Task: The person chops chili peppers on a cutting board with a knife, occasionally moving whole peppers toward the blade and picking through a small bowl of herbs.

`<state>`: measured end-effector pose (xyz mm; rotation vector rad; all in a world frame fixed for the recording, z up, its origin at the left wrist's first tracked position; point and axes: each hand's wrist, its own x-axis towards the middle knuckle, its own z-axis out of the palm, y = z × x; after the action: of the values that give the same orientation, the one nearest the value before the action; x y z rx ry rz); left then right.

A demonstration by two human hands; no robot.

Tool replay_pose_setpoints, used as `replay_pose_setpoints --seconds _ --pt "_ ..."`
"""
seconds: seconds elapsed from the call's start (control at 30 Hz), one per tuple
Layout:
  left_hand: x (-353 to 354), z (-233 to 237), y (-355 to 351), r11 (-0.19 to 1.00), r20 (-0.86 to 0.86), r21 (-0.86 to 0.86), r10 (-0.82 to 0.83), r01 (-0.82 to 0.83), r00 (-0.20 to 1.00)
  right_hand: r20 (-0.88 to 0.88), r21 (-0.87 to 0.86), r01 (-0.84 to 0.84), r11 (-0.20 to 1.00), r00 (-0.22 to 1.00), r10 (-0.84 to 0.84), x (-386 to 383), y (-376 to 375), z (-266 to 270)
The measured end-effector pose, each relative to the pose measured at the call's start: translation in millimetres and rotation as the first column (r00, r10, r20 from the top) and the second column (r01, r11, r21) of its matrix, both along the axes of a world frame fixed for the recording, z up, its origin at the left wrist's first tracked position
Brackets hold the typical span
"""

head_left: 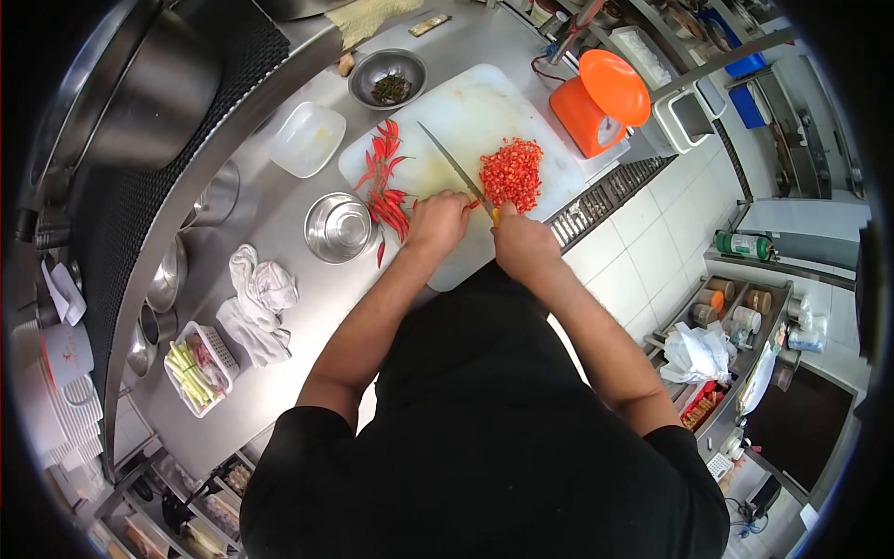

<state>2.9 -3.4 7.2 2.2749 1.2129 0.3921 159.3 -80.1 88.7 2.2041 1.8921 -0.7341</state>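
Observation:
On a white cutting board (pixel 484 88), my right hand (pixel 524 242) is wrapped round the yellow handle of a long knife (pixel 450 160), its blade pointing up and left. My left hand (pixel 438 220) is beside the blade, its fingers closed on a red chili (pixel 474 203) at the knife's edge. A heap of chopped red chili (pixel 511 174) lies just right of the blade. Whole red chilies (pixel 386 168) are spread along the board's left side, some close to my left wrist.
An empty steel bowl (pixel 340 227), a white tray (pixel 308 139) and a steel bowl with dark green bits (pixel 387 79) stand around the board's left. An orange scale (pixel 600 102) is at the right. White cloths (pixel 257 303) and a white basket (pixel 201 369) lie further left.

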Motion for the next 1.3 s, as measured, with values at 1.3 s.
replay_pose_setpoints --seconds 1.3 --pt "2.2 -4.2 -1.5 0.999 0.023 0.021 0.031 -0.032 0.999 -0.047 0.026 0.022 0.999 0.999 -0.021 -5.0 -2.3 -7.1"
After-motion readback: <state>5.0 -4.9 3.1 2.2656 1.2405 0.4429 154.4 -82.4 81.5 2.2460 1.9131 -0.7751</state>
